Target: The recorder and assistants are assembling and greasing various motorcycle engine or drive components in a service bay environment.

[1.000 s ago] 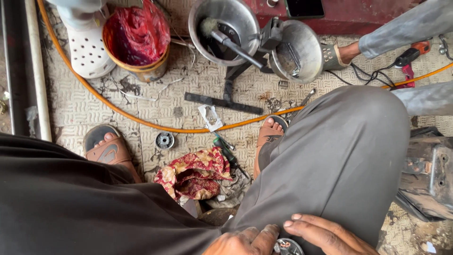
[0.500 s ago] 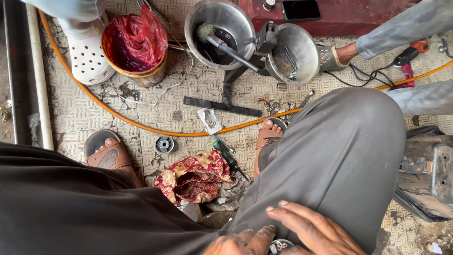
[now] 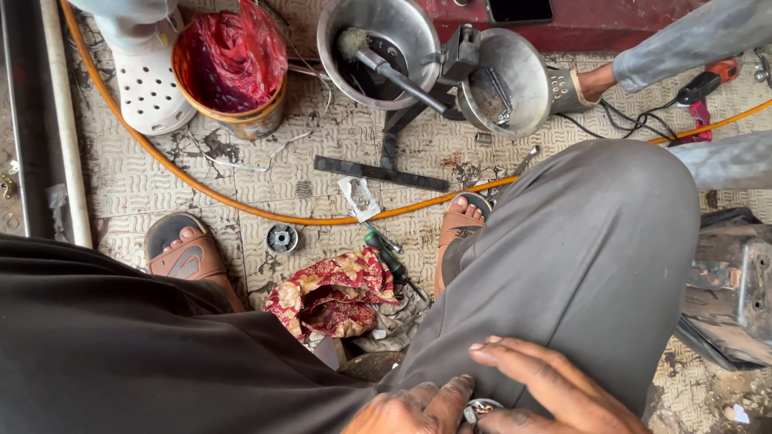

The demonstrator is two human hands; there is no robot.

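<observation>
Both my hands meet at the bottom edge, resting on my grey-trousered right thigh (image 3: 579, 265). My left hand (image 3: 414, 408) is curled, its fingertips touching a small round metal part (image 3: 479, 410). My right hand (image 3: 547, 386) lies over that part with fingers stretched leftward across the thigh. The part is mostly hidden between the hands, so which hand grips it is unclear. Below on the floor lies a red floral rag (image 3: 334, 297) between my sandalled feet.
An orange hose (image 3: 241, 205) crosses the patterned floor. Two metal bowls (image 3: 378, 40) with a brush stand at the top, beside a bucket holding a red bag (image 3: 233, 64). A small bearing (image 3: 281, 239), a screwdriver (image 3: 390, 259), a flat black bar (image 3: 378, 173) and another person's foot (image 3: 587, 84) are nearby.
My right hand has slid up and left over the thigh, showing more of its fingers. The view has shifted slightly; the round part stays between both hands.
</observation>
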